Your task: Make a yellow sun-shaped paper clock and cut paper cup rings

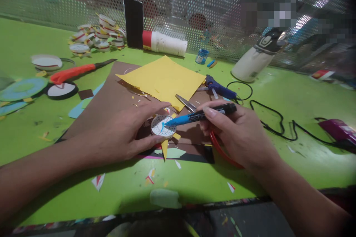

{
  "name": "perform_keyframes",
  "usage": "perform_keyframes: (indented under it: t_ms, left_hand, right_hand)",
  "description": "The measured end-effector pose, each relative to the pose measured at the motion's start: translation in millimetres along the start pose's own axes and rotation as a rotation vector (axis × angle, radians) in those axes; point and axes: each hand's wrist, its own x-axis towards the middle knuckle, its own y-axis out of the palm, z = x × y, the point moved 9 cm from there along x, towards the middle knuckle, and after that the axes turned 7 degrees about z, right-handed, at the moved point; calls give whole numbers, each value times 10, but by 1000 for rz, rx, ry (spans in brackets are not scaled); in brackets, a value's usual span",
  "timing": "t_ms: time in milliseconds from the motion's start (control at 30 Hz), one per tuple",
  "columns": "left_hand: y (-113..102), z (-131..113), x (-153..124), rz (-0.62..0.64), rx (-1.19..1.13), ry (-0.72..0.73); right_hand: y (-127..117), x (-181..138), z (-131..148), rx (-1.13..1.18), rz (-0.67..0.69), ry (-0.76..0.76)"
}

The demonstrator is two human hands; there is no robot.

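Small round white disc with blue markings and pointed yellow paper pieces around its edge [159, 130]: located at the near part of a large flat brown sheet [101, 109] on the bright green counter [306, 107]. Left hand [122, 126]: thumb and forefinger closed about opposite sides of the disc. Right hand [236, 129]: fingers clamped on a blue-and-black marker pen [194, 117], its tip at the disc's face, beside a blue line. Metal scissors with red handles [185, 103] lie beneath the right hand, blades toward a square yellow paper sheet [167, 77], which rests on the brown sheet. Dark blue glue gun [221, 88] sits near the yellow sheet's right corner. Far side of counter: heaped round white pieces with coloured edges [101, 35]; white cup stack with red end, lying sideways [169, 43]; small blue jar [202, 56]. Left: tool with orange handle and dark blade [75, 73].
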Motion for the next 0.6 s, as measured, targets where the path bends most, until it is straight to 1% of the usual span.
perform_keyframes:
  t_ms: [167, 267, 333, 367, 467, 533, 600]
  left_hand:
    - [-47, -50, 4, -16, -48, 11]
    - [-68, -117, -11, -16, -98, 37]
    - [-82, -123, -23, -34, -119, 40]
    - [-94, -111, -29, -54, -113, 35]
    - [-74, -73, -30, -61, -98, 35]
    - [-50, -34, -29, -53, -91, 14]
    - [-39, -18, -32, -46, -92, 0]
  right_hand:
    - [-47, -7, 11, 24, -36, -16]
    - [-69, -4, -11, 132, -47, -1]
    - [-115, 14, 20, 202, -72, -26]
    - [-148, 29, 54, 222, -87, -48]
    - [-286, 101, 184, 227, -150, -90]
    - [-396, 197, 304, 180, -193, -110]
    - [-513, 352, 475, 104, -236, -167]
